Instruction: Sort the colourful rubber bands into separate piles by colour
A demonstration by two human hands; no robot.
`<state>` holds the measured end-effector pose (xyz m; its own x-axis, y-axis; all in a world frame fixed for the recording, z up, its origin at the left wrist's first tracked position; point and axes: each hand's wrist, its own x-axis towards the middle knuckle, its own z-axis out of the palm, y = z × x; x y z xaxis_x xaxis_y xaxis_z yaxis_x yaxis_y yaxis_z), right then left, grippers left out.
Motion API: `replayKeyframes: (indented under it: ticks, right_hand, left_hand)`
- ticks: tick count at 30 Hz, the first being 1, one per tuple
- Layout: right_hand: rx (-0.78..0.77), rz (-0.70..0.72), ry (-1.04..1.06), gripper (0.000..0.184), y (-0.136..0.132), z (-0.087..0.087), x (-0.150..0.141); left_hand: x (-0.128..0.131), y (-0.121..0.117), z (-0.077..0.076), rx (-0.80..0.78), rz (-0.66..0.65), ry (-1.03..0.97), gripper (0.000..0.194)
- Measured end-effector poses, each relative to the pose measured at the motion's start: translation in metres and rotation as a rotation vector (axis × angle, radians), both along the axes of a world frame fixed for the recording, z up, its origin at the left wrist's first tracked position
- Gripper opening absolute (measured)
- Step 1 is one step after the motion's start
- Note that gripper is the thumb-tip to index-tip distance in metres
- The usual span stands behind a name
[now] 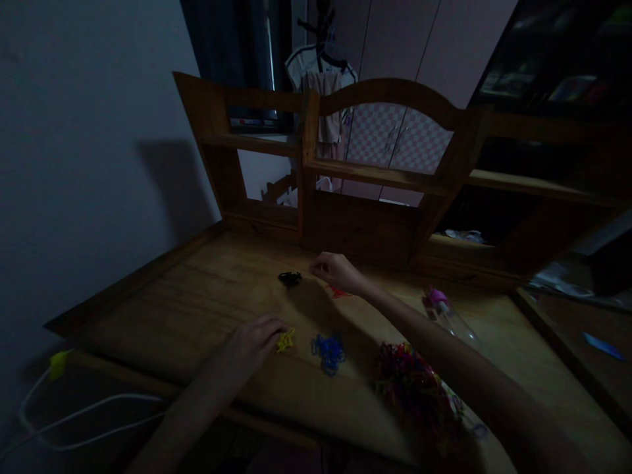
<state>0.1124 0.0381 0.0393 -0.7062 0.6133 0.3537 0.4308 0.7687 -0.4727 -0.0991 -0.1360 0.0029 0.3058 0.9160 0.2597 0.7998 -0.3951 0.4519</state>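
On the wooden desk (pixel 212 283) lie small piles of thin loops, apparently rubber bands, sorted by colour. My left hand (pixel 254 339) rests at the yellow rubber bands (pixel 285 340), fingers closed together with the tips at the pile's edge; what is in them is hidden. Farther back, my right hand (pixel 336 268) hovers with thumb and fingers pinched, between the black rubber bands (pixel 289 278) and the red rubber bands (pixel 338 291). Anything in that pinch is too small to name. Blue rubber bands (pixel 328 352) lie between my forearms. A large mixed-colour heap (pixel 412 378) spreads beneath my right forearm.
A clear bottle with a pink top (pixel 438 297) lies at the right, partly behind my right forearm. The wooden shelf unit (pixel 375 171) borders the desk's back. White cable (pixel 93 403) hangs by the front left edge. The room is dim.
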Motion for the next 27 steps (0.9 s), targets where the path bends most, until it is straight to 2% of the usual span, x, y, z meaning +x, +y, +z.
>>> replayKeyframes:
  ticks: [3, 7, 10, 14, 18, 21, 23, 27]
  right_hand:
    - [0.019, -0.048, 0.043, 0.015, -0.02, 0.007, 0.043]
    - [0.045, -0.139, 0.088, 0.016, -0.048, 0.007, 0.102]
    - [0.055, -0.221, 0.09, 0.018, -0.065, 0.006, 0.141]
    - [0.09, -0.324, 0.14, 0.019, -0.082, 0.006, 0.18]
    - [0.216, -0.448, 0.251, 0.017, -0.093, 0.002, 0.204]
    - [0.308, -0.511, 0.3, 0.015, -0.101, -0.005, 0.212]
    - [0.341, -0.498, 0.277, 0.014, -0.103, -0.011, 0.215]
    - [0.343, -0.483, 0.22, 0.015, -0.101, -0.022, 0.216]
  left_hand:
    - [-0.014, 0.001, -0.001, -0.035, 0.069, 0.0, 0.023]
    - [-0.012, 0.002, 0.004, -0.05, 0.096, -0.006, 0.02]
    - [-0.01, 0.004, -0.001, -0.041, 0.106, 0.011, 0.02]
    - [-0.007, 0.002, -0.001, 0.003, 0.141, 0.006, 0.026]
    - [0.002, -0.006, 0.013, 0.015, 0.175, 0.017, 0.032]
    - [0.023, -0.012, 0.023, 0.061, 0.172, 0.028, 0.035]
    - [0.049, -0.014, 0.026, 0.073, 0.134, 0.021, 0.036]
    - [0.117, -0.017, 0.018, 0.047, -0.016, -0.067, 0.028]
